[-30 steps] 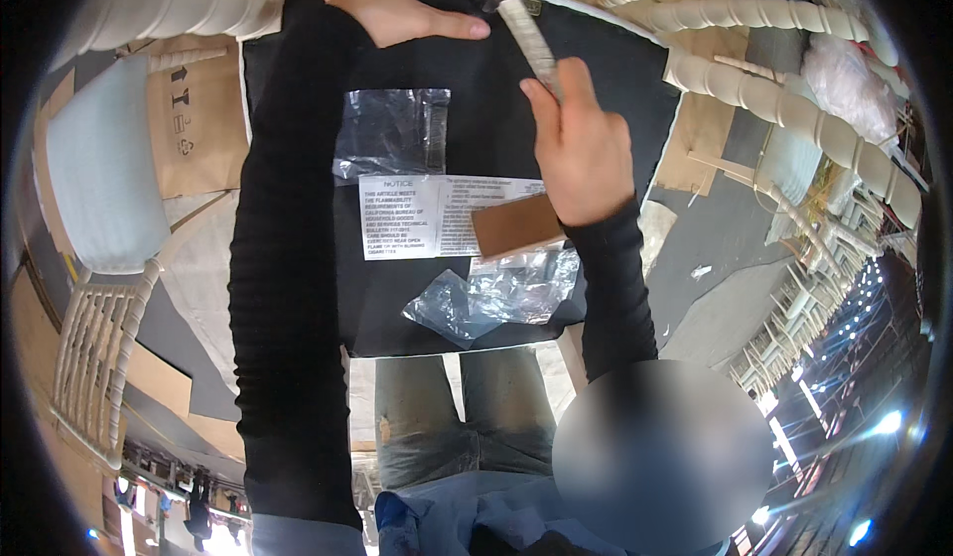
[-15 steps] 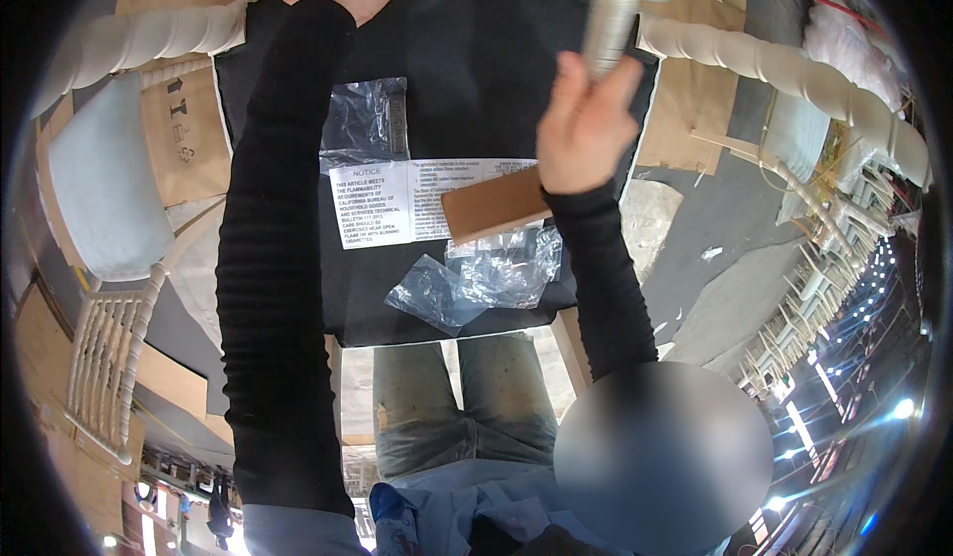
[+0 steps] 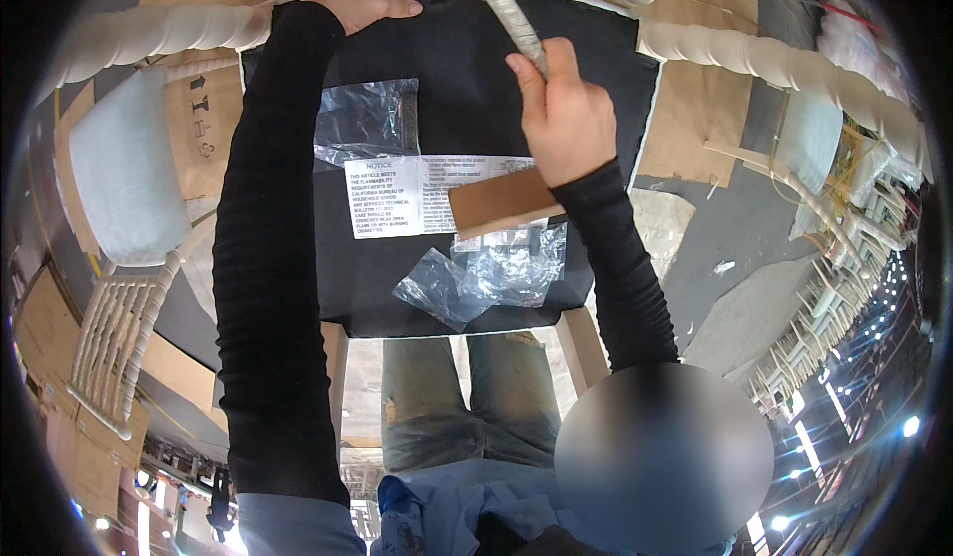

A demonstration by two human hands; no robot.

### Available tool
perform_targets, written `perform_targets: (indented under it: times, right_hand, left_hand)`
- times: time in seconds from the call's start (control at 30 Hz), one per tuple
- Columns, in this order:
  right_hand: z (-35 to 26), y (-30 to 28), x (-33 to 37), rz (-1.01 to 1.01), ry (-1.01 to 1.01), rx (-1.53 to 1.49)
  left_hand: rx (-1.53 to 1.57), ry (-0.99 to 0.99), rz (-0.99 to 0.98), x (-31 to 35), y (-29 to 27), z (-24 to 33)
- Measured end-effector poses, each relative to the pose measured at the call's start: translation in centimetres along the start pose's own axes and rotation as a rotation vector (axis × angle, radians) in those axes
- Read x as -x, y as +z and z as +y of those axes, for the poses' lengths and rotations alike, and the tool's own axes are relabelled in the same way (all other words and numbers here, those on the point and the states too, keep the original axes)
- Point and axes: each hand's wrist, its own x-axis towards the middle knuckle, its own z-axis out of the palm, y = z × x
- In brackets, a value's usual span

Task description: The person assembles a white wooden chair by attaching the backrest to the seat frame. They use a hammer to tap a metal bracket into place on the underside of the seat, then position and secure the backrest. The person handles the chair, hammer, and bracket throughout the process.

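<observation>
Right hand (image 3: pixel 568 109) grips one hammer (image 3: pixel 514 22), left hand (image 3: pixel 354 2) spreads wide at one black panel (image 3: pixel 462 99)'s far edge, bare room between

A pale-handled hammer (image 3: pixel 511 22) slants over the edge of a black panel (image 3: pixel 462 89)

Left head fisheye, looks down from close above black panel (image 3: pixel 462 99); wearer's jeans (image 3: pixel 422 387) near, floor (image 3: pixel 740 233) both sides.
</observation>
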Motion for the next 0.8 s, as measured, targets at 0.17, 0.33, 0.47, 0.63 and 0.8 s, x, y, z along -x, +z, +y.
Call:
perform_targets:
  times: [0.17, 0.33, 0.47, 0.63, 0.8]
  right_hand:
    - [-2.4, 1.6, 0.5, 0.109, -0.02, -0.121]
    - [-0.5, 0.7, -0.2, -0.027, 0.019, 0.146]
    - [1.8, -3.2, 3.4, 0.087, 0.021, -0.072]
    - [3.9, -5.8, 9.1, -0.305, 0.2, -0.308]
    - [3.0, -4.2, 12.4, -0.217, 0.298, -0.382]
  left_hand:
    - [0.073, 0.036, -0.028, 0.5, -0.4, -0.3]
    - [0.006, -0.015, -0.056, 0.7, -0.9, -0.1]
    - [-0.305, 0.029, 0.438, 4.6, 1.8, 1.8]
    - [-0.41, 0.358, 0.332, 14.1, 11.7, 7.2]
    - [-0.671, 0.27, 0.404, 15.2, 13.5, 5.4]
